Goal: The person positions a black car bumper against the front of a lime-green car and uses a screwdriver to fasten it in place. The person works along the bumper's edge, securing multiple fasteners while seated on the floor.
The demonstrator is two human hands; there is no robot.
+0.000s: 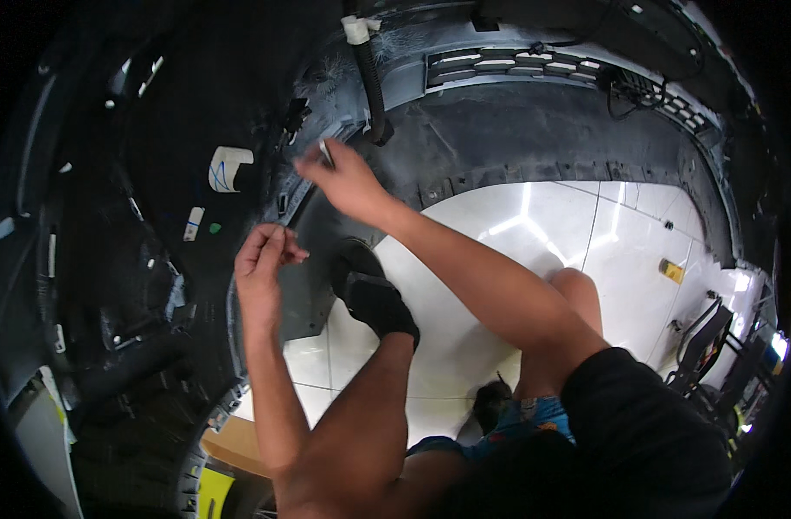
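Observation:
A large black car bumper (pixel 464 130), seen from its inner side, curves around me. My right hand (pixel 352 183) is closed near its inner edge, with blurred fingertips. From that hand sticks a small thin stick-like piece (pixel 327 154), pale with a dark side; its kind is not clear. Below and to the left, my left hand (pixel 264 255) has its thumb and fingers pinched together beside the same edge. Whether anything sits in that pinch is hidden. A ribbed black hose (pixel 368 82) with a white fitting (pixel 355 29) hangs above my right hand.
Left of my hands, a white label with blue marks (pixel 228 169) sticks to the black plastic. My shoe (pixel 361 281) rests by the bumper. White floor tiles (pixel 473 346) bear a small yellow piece (pixel 671 271). Cardboard (pixel 235 443) lies lower left; a dark frame (pixel 702 342) stands right.

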